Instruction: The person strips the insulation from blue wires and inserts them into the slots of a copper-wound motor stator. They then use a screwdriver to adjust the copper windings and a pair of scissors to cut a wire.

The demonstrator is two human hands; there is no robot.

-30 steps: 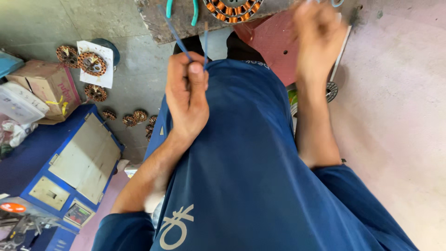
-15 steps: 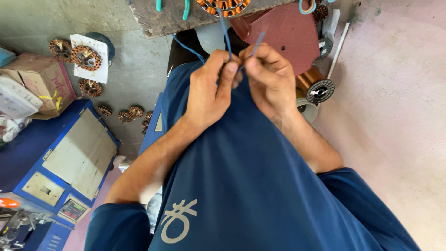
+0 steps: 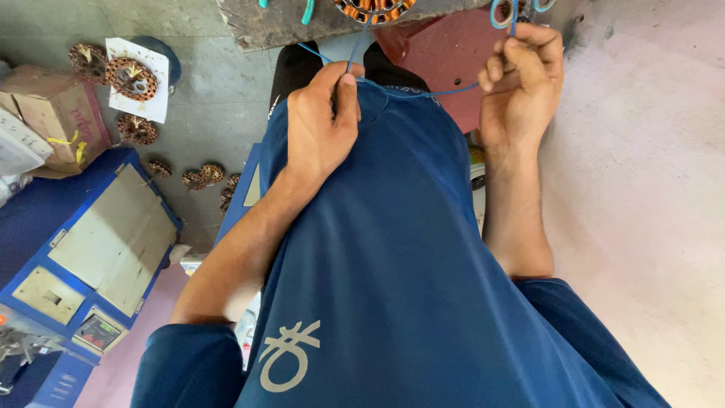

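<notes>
Blue wire (image 3: 423,93) runs taut sideways between our pinching left hand (image 3: 321,125) and right hand (image 3: 521,83), both closed on it.

Brown cardboard box (image 3: 57,117) far left — small screen (image 3: 96,330) on blue machine (image 3: 45,227).

Grey concrete floor (image 3: 219,98), a blue metal cabinet (image 3: 91,249) at left, pale wall (image 3: 649,189) at right.

At the top of the frame, a worn grey tabletop (image 3: 279,26) carries a copper-wound stator (image 3: 374,7). On the grey floor (image 3: 219,106) at upper left lie smaller wound stators (image 3: 200,175), a white paper (image 3: 143,106) and a cardboard box (image 3: 57,117).
</notes>
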